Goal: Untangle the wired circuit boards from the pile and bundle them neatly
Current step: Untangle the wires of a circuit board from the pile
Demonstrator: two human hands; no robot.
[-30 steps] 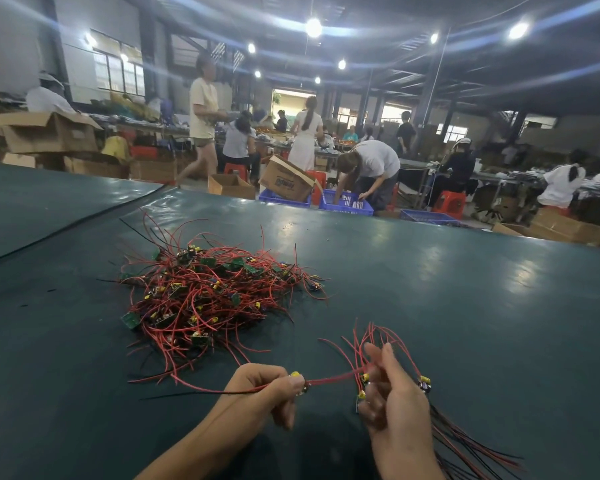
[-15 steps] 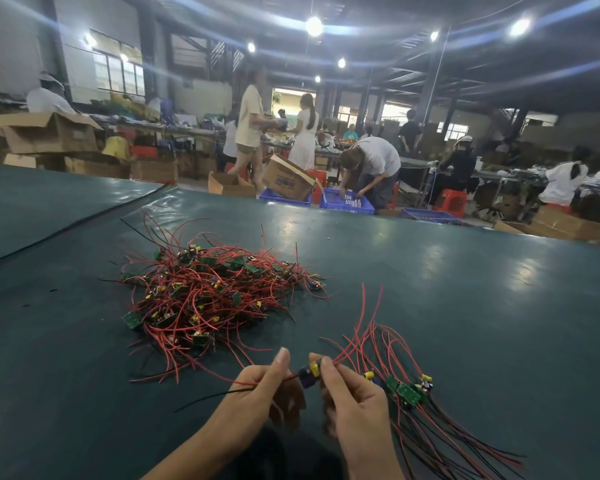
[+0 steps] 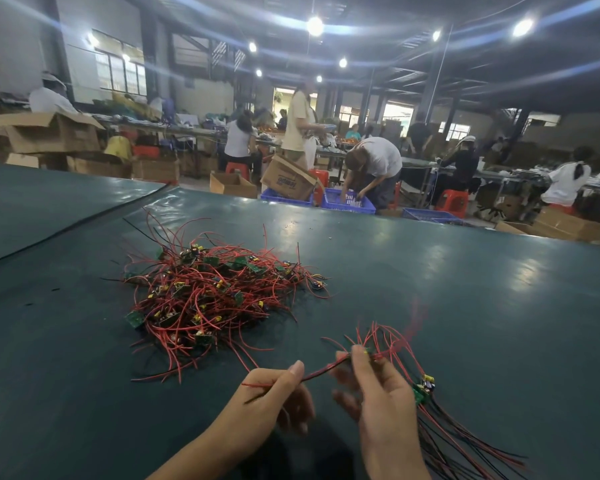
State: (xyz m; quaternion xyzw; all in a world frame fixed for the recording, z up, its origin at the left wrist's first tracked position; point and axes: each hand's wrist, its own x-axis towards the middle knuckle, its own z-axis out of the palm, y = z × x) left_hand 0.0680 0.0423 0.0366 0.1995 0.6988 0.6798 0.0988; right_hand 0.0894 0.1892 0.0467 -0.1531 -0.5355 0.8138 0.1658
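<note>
Two hands in my feed, both busy. The left hand (image 3: pixel 278 386) pinches a red-and-black wire pair (image 3: pixel 321 372) between thumb and forefinger. The pair runs up and right to the right hand (image 3: pixel 378 393), whose thumb and fingertip nip its far end. The right hand's lower fingers are blurred, but I read its grip as closed round the bundle (image 3: pixel 425 388). Green boards with yellow parts poke out just right of the palm, and red and black leads fan away to the right of the wrist onto the table (image 3: pixel 465 306). Loose red ends spray up just beyond the right fingertips.

The pile (image 3: pixel 215 296) of tangled wired boards lies on the dark green table beyond the left hand, well apart from both grips.

Far beyond the right hand, past the table edge, a stooping person has both hands inside a blue crate (image 3: pixel 361 206). Pale items lie in it, too small to name. A cardboard box (image 3: pixel 286 181) leans at the crate's left, and I cannot see its contents.
</note>
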